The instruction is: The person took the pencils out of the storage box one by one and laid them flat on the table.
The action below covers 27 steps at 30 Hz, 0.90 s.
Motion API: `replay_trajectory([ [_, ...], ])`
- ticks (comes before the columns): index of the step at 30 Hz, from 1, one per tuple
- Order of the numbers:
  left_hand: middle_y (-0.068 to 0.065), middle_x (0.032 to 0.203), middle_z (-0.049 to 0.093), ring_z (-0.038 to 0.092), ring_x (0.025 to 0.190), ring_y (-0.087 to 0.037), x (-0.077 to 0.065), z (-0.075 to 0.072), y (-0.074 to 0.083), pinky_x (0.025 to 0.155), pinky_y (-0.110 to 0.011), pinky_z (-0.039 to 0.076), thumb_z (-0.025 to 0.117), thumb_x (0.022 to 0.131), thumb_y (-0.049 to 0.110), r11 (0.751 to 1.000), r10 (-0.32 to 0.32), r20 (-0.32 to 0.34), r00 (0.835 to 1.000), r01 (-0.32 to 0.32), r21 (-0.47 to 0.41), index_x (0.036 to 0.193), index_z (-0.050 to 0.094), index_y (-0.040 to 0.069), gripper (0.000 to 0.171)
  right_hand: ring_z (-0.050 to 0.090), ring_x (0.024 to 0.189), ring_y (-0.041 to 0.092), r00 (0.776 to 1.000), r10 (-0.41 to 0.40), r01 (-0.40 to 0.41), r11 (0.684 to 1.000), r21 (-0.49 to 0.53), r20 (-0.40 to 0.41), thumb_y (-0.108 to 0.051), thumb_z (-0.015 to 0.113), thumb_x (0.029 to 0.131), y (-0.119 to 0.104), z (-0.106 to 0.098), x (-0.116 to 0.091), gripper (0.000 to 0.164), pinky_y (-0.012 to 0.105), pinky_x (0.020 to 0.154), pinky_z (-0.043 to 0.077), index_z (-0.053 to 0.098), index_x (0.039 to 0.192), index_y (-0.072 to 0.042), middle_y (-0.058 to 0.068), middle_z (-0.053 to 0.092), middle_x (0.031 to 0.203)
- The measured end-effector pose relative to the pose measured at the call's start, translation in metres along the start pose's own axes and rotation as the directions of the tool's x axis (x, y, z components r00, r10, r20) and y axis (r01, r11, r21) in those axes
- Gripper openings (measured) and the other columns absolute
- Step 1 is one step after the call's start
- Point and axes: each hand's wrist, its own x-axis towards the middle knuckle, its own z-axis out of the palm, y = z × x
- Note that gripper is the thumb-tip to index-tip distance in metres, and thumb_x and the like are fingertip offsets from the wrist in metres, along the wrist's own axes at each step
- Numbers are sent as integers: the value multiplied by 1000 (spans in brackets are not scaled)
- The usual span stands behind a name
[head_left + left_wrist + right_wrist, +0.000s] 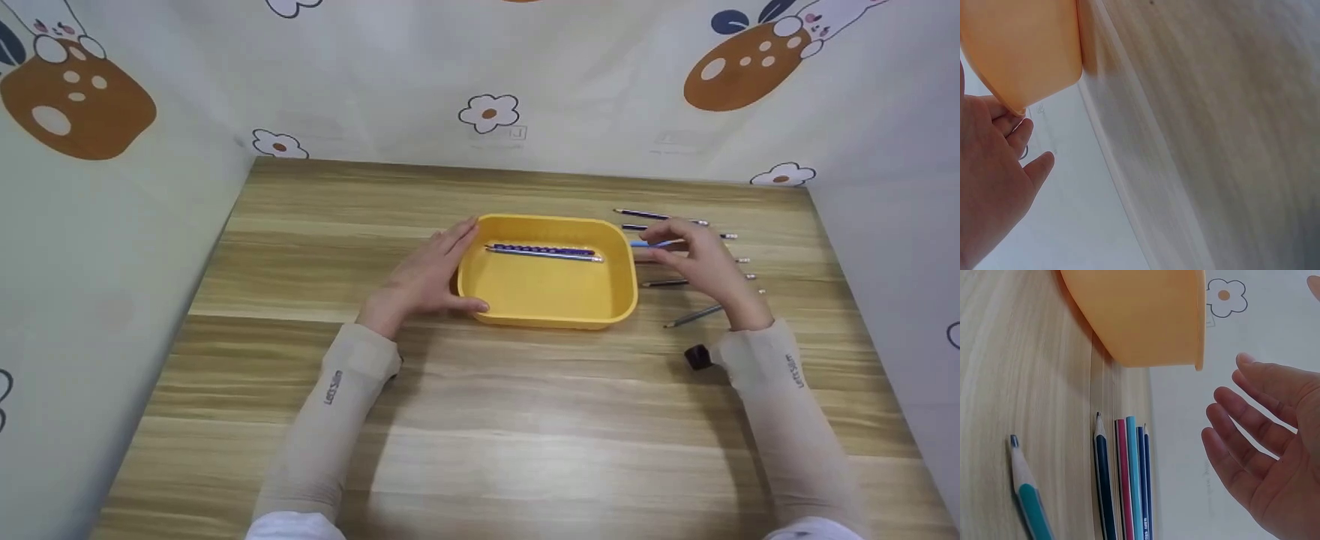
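Note:
A yellow plastic box (547, 304) stands on the wooden table. My left hand (424, 281) grips its left end, thumb at the front corner and fingers along the rim toward the back corner. Inside the box lie a dark purple pencil (540, 250) and a silvery-blue pencil (544, 256), side by side. My right hand (699, 259) hovers over a row of pencils right of the box, its fingers loosely bent and holding nothing. Under it are a light blue pencil (1134, 478), a pink-red pencil (1125, 478) and a dark pencil (1105, 484).
Nearest the front of the row lies a teal-and-grey pencil (1033, 506), angled apart from the others. Two dark blue pencils (652, 215) lie toward the back. Patterned curtains (390, 82) enclose the table (510, 420) at the back and sides.

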Motion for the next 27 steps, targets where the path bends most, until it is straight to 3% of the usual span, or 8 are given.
replay_trajectory([
  [2, 3, 171, -2, 6, 158, -18, 0, 0, 0, 131, -40, 7, 69, 75, 75, 1000, -1, 0, 1000, 1, -2, 162, 4, 16, 124, 61, 102, -3, 1000, -10, 10, 1000, 1, -3, -13, 68, 94, 0, 1, 0, 24, 2, 85, 49, 69, 115, -1, 16, 70, 118],
  [4, 4, 170, -2, 5, 158, -17, -1, 1, 0, 131, -40, 6, 69, 74, 75, 1000, -6, -1, 1000, 6, -5, 162, 3, 17, 124, 61, 101, -2, 1000, -11, 11, 1000, 1, -8, -13, 69, 94, -1, 2, 0, 24, 2, 84, 49, 69, 114, -1, 15, 70, 117],
  [10, 7, 170, -5, 4, 158, -15, -1, 1, -1, 131, -37, 5, 67, 73, 78, 1000, -13, 4, 1000, 13, -4, 162, 1, 20, 125, 65, 107, 23, 1000, -14, 13, 1000, -19, -12, -7, 68, 94, -8, 6, -3, 22, 1, 84, 47, 68, 113, 3, 19, 70, 118],
  [15, 5, 170, -3, 5, 158, -17, -1, 1, -1, 131, -38, 7, 67, 73, 78, 1000, 0, 1, 1000, 0, 5, 162, 4, 17, 125, 64, 106, 36, 1000, -24, 24, 1000, -16, -7, -2, 68, 92, -33, 6, -9, 22, 0, 84, 47, 66, 112, 8, 24, 69, 116],
  [20, 5, 170, -3, 5, 158, -16, 0, 1, -1, 131, -38, 7, 68, 74, 76, 1000, -6, 3, 1000, 6, 7, 162, 4, 16, 124, 65, 105, 39, 1000, -27, 27, 1000, 4, 5, -3, 68, 93, -45, 6, -12, 24, 0, 84, 47, 66, 114, 9, 26, 67, 116],
  [27, 6, 170, -4, 3, 158, -15, 0, 0, 0, 131, -37, 6, 68, 74, 77, 1000, -15, 11, 1000, 15, 1, 162, 2, 19, 124, 66, 107, 35, 1000, 7, -8, 999, 40, 23, -5, 67, 94, -40, 9, -12, 25, 1, 82, 49, 65, 116, 6, 23, 68, 119],
])
